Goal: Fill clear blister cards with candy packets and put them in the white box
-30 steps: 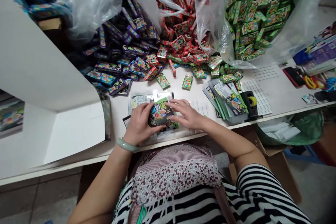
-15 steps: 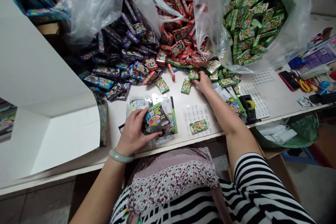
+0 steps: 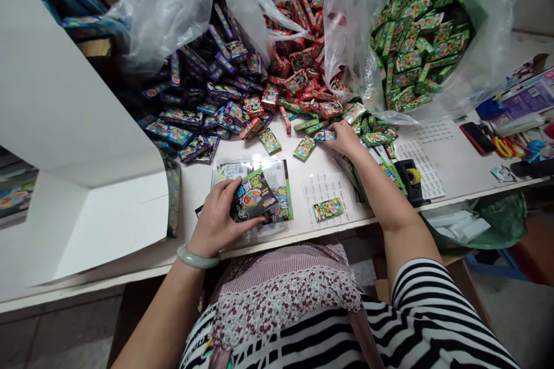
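My left hand (image 3: 219,214), with a pale bangle at the wrist, is closed on a black printed packet (image 3: 254,195), thumb below and fingers above. Under it lie clear plastic sleeves with printed cards (image 3: 281,187). My right hand (image 3: 346,138) pinches a small blue box (image 3: 324,135) at the front of the heap. Just left of it a small green box (image 3: 304,148) lies on the table, and another green box (image 3: 270,140) is farther left. A separate green box (image 3: 329,209) rests on a sticker sheet (image 3: 312,189) near the table edge.
Clear bags spill purple boxes (image 3: 223,90), red boxes (image 3: 303,57) and green boxes (image 3: 409,60) along the back. A white carton (image 3: 125,207) stands at left. To the right are a tape dispenser (image 3: 409,179), sticker sheets (image 3: 422,170), a phone (image 3: 476,134) and yellow-handled scissors (image 3: 502,145).
My right hand has shifted slightly right and now holds a blue box where it was touching a green one. The nearby green box has turned a little. My left hand keeps its grip.
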Demonstrator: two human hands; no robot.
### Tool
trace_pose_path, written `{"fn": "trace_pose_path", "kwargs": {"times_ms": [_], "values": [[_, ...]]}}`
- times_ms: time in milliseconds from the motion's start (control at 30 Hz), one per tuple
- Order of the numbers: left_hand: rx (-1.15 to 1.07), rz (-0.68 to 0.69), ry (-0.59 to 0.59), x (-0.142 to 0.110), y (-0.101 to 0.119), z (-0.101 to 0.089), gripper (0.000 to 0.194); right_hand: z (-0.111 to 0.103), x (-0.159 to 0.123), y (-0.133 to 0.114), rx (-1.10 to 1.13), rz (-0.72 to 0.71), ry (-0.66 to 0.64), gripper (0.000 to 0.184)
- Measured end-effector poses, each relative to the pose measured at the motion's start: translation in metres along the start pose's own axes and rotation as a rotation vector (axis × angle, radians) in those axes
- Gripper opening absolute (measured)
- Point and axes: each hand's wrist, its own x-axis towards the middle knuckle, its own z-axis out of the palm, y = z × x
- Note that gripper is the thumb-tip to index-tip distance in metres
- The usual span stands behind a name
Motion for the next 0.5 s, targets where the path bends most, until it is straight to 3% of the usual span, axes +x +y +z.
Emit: {"fn": "trace_pose_path", "kwargs": {"times_ms": [100,200,300,400,500], "values": [[-0.006,0.001,0.024,-0.001,-0.004,-0.001,0.090,-0.004,-0.027,0.001,0.243,-0.079,0.063,0.036],[-0.007,0.003,0.028,-0.001,-0.005,0.000,0.091,-0.001,-0.051,0.000,0.553,-0.176,0.011,0.057],[-0.006,0.004,0.028,-0.001,-0.003,0.000,0.091,0.008,-0.066,-0.008,0.779,-0.250,-0.049,0.064],[-0.007,-0.011,0.025,-0.003,0.000,-0.002,0.091,0.018,-0.072,-0.023,0.869,-0.272,-0.090,0.062],[-0.012,-0.029,0.027,-0.007,0.000,-0.004,0.093,0.026,-0.072,-0.039,1.017,-0.208,-0.219,0.057]]}}
